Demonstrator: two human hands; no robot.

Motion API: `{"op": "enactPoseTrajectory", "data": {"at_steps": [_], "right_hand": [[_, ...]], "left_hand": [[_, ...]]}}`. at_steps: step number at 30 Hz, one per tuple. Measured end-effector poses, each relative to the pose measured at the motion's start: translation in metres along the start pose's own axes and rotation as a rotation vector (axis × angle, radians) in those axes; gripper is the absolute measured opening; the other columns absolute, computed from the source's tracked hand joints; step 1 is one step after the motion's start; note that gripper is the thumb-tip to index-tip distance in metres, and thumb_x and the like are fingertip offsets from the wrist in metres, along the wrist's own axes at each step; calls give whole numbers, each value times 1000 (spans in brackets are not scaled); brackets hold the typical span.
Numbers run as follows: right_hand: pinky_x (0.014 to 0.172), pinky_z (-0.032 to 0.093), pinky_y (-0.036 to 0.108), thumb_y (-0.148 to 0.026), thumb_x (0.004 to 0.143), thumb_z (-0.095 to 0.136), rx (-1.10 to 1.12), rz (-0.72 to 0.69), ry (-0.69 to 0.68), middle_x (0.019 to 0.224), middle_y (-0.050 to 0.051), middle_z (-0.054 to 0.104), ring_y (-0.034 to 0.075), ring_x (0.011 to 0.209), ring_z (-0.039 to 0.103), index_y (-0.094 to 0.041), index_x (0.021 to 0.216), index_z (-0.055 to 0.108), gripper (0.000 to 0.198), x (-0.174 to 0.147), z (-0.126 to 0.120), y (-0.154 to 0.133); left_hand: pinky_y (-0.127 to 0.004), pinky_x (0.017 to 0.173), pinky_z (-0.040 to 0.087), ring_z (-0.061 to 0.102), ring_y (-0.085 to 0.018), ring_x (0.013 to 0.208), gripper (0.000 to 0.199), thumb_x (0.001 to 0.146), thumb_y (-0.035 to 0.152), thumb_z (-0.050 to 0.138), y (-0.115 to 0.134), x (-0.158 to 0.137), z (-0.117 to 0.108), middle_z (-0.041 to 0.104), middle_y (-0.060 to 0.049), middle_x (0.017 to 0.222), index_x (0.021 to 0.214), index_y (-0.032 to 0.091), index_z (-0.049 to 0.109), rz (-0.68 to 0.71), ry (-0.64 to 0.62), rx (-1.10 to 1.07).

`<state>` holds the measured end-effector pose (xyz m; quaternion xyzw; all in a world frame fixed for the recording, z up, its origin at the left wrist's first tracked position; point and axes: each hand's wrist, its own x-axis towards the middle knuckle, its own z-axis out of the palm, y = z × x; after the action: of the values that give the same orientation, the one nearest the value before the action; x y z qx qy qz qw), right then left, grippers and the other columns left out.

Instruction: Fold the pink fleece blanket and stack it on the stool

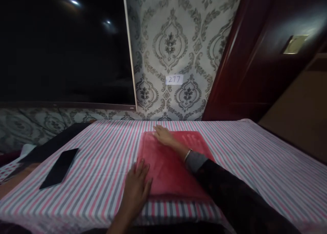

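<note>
A red, soft-looking rectangular cloth (171,172) lies flat on the striped tablecloth (102,159) in front of me. My left hand (136,183) rests at its left edge, fingers spread and pointing away from me, partly on the red cloth and partly over the stripes. Across the red cloth reaches my right hand (163,135), laid flat near the far left corner with its fingers stretched to the left. My right forearm, in a dark sleeve, hides part of the cloth's right side. Neither hand has anything in its grasp.
A black phone (60,168) lies on the left of the table. Behind stands a patterned wall with a paper label (174,79) reading 277. A large dark screen (63,49) hangs at the upper left, and a dark red door (245,56) is at the right.
</note>
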<state>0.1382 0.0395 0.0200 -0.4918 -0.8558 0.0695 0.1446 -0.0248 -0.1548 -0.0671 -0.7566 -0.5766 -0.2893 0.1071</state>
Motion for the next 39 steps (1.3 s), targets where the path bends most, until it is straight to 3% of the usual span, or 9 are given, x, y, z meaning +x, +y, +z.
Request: {"op": "enactPoseTrajectory", "data": {"at_steps": [3,6,9,12,15,18,25,30,39], "right_hand": [[114,26,41,-41,103,29,-35,102,17,153,12,40,25,141,34,-15,144,45,51,-30,-18,33],[113,27,47,-39,103,28,-66,213,42,147,15,47,28,138,39,-16,140,50,49,-47,-27,55],[113,25,50,-41,103,28,-86,262,70,146,13,49,29,137,38,-19,140,50,48,-52,-25,63],[113,23,51,-44,102,29,-100,273,90,145,10,50,30,138,36,-22,140,50,48,-55,-13,67],[114,22,50,-45,102,28,-104,257,119,145,7,51,29,138,37,-26,140,50,48,-58,1,76],[115,22,47,-47,102,27,-82,227,121,144,5,52,28,137,37,-28,141,49,48,-58,9,88],[108,27,45,-43,103,25,-104,332,97,131,10,61,27,125,47,-22,129,59,47,-54,6,126],[105,29,50,-43,103,23,-85,437,85,131,9,60,28,127,43,-23,124,61,48,-60,1,147],[101,38,45,-41,103,19,2,556,55,135,11,57,28,124,49,-22,129,58,51,-64,-3,155]], "left_hand": [[-62,107,34,34,-37,142,43,94,31,41,2,34,-14,52,-11,145,131,24,60,-46,-79,21],[-56,112,29,34,-31,143,47,95,28,38,13,98,-15,44,-16,150,138,16,52,-12,-208,8],[-54,112,27,35,-32,142,47,95,32,39,24,162,2,43,-19,150,137,15,51,-46,-334,35],[-60,110,24,37,-35,139,49,96,40,38,25,190,33,46,-19,148,137,17,50,-71,-382,98],[-65,110,18,41,-37,135,51,96,43,36,17,186,60,49,-20,144,138,17,50,-40,-323,175],[-65,111,15,39,-38,136,55,97,45,33,10,178,71,47,-21,146,141,15,47,-33,-320,215],[-64,109,20,40,-37,135,53,96,46,34,7,181,73,48,-17,147,140,19,48,-37,-328,175],[-62,109,23,40,-36,135,54,97,45,32,5,181,73,47,-17,147,140,16,47,-34,-343,200],[-48,104,33,52,-33,117,49,97,40,31,7,180,70,61,-19,123,125,11,58,-70,-254,280]]}}
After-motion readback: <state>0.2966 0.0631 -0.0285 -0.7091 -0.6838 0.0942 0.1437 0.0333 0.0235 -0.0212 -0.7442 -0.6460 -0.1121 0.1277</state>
